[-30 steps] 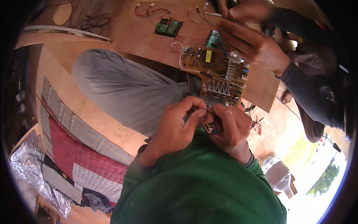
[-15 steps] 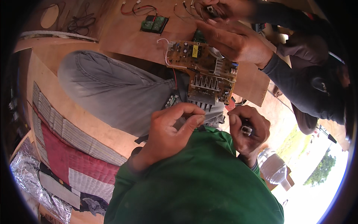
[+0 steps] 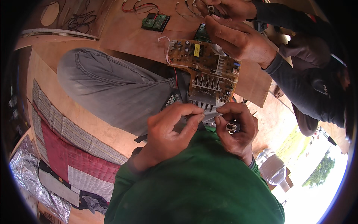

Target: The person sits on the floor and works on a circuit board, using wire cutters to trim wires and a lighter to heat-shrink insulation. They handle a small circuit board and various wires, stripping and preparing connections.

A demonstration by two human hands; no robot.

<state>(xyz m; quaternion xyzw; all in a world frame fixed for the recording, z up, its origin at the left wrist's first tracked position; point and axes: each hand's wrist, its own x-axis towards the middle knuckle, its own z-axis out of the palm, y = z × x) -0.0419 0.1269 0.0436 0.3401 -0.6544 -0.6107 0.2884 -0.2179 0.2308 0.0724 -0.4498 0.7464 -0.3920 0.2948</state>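
My left hand [image 3: 172, 131] is closed in a pinch, thumb against forefinger; whatever lies between the tips is too small to make out. Just to its right, my right hand [image 3: 238, 128] curls around a small dark object [image 3: 233, 127] with a pale, metallic-looking end. Its thumb and forefinger are near each other and point at the left fingertips. Beyond both hands a brown circuit board [image 3: 203, 69] with metal heat sinks, capacitors and a yellow block lies over my lap. A white wire and a red wire run along its left edge.
At the upper right, another person's hands [image 3: 242, 41] hold a small dark part above the board. A green module [image 3: 156, 22] with red and black wires lies on the wooden surface at the back. A clear plastic bottle [image 3: 273, 170] stands at my right.
My right hand has moved left, closer to my left hand, and the pale end of its object has turned more into view. My left hand keeps its pinch, hardly shifted.
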